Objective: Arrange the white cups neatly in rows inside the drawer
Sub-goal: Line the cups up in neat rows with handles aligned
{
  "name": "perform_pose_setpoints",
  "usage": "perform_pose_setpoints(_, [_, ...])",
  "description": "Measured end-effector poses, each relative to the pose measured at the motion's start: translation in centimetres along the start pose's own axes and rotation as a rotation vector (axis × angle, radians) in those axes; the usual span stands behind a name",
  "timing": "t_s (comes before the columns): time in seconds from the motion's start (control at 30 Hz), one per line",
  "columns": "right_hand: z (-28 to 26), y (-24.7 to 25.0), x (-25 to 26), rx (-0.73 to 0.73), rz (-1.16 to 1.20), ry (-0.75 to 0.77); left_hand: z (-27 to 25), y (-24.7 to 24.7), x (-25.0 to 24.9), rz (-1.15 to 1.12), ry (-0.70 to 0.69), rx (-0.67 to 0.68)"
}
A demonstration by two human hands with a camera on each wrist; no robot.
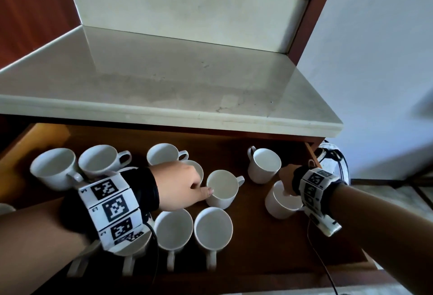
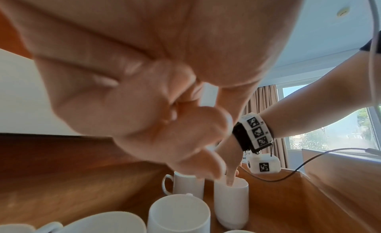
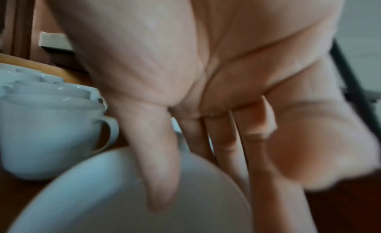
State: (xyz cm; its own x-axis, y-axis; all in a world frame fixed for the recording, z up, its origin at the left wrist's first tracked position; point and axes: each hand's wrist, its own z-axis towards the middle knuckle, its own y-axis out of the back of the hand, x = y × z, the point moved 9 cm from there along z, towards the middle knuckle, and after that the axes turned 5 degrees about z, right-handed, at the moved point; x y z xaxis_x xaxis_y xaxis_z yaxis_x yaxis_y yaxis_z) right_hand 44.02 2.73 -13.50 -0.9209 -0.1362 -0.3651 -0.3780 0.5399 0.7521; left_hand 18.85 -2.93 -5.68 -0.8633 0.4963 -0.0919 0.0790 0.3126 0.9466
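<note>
Drawer (image 1: 269, 236) open under table (image 1: 164, 79), white cups upright inside. Left hand (image 1: 180, 187) over drawer middle, fingers curled, thumb tip touching rim of centre cup (image 1: 222, 189); whether it grips, cannot tell. Right hand (image 1: 287, 177) near drawer's right edge pinches rim of right cup (image 1: 278, 203), thumb inside, fingers outside. Three cups along front edge, four along back.

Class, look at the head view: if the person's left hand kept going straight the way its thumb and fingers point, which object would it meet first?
The left hand points rightward at the middle white cup; its thumb already sits at that cup's rim, so that comes first, though exact contact is hard to judge.
</note>
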Motion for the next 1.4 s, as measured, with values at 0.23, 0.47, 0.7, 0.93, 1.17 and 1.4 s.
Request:
perform_pose_setpoints(0.23, [-1.0,0.7,-0.4,-0.041,-0.008,0.112,1.0,0.6,-2.3,-0.074,0.017,0.011])
perform_pose_setpoints(0.47, [-7.7,5.5,-1.1,-0.209,0.326,0.258,3.0,1.3,-5.7,-0.204,0.067,0.034])
perform_pose_setpoints(0.7, [-9.6,4.8,0.5,-0.151,0.774,0.300,5.3,-0.2,-7.6,-0.434,0.123,0.097])
perform_pose_setpoints(0.93, [-8.2,4.3,4.5,-0.289,0.162,0.471,5.5,-2.4,-8.9,-0.428,0.078,0.178])
perform_pose_setpoints(1.17, [-4.3,-1.3,6.5,0.010,0.103,0.391,4.6,1.6,-4.8,-0.204,0.103,-0.136])
perform_pose_setpoints(1.4, [-3.9,-2.4,10.1,0.098,0.060,0.445,3.3,0.3,-2.3,-0.194,0.108,-0.116])
